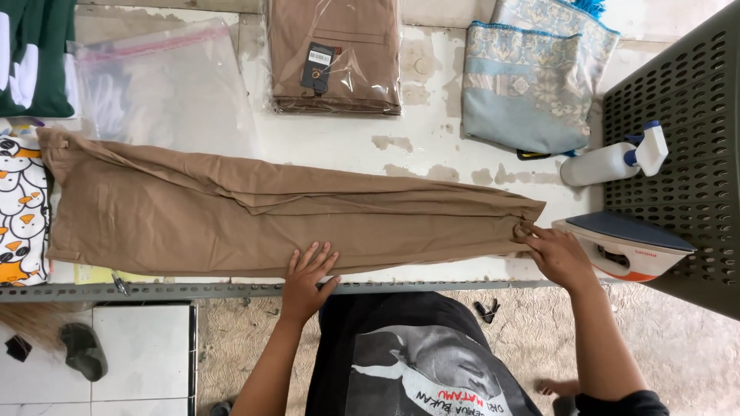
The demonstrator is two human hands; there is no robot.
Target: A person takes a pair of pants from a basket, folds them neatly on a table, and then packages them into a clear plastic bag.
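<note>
Long tan trousers lie folded lengthwise across the white table, waistband to the right. My left hand rests flat, fingers spread, on the trousers' near edge at mid-length. At the right end my right hand pinches the waistband near its button. Both arms reach from below.
A white and blue iron stands just right of my right hand. Behind it lie a spray bottle and a dark perforated plastic panel. At the back are packed tan trousers in plastic, a blue patterned cloth and an empty clear bag.
</note>
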